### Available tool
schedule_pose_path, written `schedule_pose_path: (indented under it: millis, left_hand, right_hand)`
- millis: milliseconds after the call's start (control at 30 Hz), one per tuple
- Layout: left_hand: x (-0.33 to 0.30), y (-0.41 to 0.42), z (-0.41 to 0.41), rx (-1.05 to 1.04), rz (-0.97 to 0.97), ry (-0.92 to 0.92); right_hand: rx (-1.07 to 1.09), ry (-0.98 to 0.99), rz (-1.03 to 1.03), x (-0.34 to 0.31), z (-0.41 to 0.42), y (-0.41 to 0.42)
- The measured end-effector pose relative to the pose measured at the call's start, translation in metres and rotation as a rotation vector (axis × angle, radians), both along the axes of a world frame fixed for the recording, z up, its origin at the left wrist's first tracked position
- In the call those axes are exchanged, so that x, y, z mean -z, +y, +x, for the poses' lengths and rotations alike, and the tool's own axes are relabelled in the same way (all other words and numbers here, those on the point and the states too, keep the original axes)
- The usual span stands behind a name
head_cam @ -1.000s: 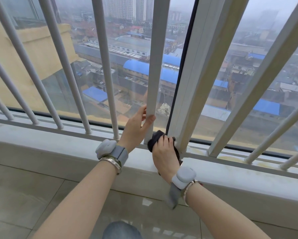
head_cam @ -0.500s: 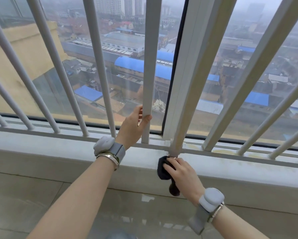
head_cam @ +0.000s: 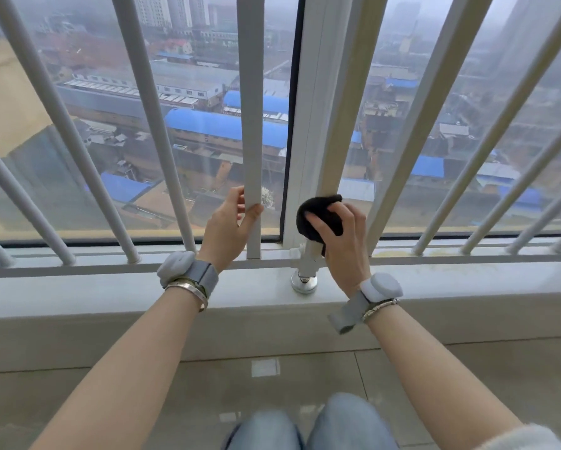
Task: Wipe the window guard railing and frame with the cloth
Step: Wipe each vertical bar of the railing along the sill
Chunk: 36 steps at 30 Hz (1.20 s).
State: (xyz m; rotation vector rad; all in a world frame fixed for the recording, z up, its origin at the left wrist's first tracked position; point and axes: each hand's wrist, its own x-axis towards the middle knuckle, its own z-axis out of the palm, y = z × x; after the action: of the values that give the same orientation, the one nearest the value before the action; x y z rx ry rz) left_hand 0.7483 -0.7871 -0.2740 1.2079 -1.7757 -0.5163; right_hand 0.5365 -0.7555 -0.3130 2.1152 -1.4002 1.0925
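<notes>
The right hand (head_cam: 341,241) presses a black cloth (head_cam: 319,219) under curled fingers against the railing post (head_cam: 332,141) near the sill's (head_cam: 110,287) edge, while the left hand (head_cam: 230,228) grips a flat bar (head_cam: 251,125).

Two hands, left (head_cam: 229,227) and right (head_cam: 345,241). One black cloth (head_cam: 319,216). Two gray wrist bands (head_cam: 188,274). Two knees (head_cam: 347,420).

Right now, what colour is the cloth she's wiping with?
Black. The cloth, held in the right hand, shows clearly in the head view.
</notes>
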Motion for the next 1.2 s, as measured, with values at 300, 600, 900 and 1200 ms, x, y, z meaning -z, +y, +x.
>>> schedule_pose_path:
  millis: [300,600,900,1200]
  left_hand:
    - [0.002,0.002,-0.004,-0.031,-0.016,0.013]
    - [0.003,0.005,-0.007,-0.064,-0.017,-0.007]
    - [0.003,0.003,-0.009,-0.076,-0.013,-0.003]
    - [0.006,0.003,-0.012,-0.12,-0.06,0.002]
  right_hand:
    - [0.105,0.336,0.198,0.059,-0.007,0.017]
    - [0.36,-0.235,0.069,0.013,-0.013,0.033]
    - [0.209,-0.305,0.32,0.07,0.033,0.024]
    - [0.094,-0.097,-0.026,0.024,-0.004,0.025]
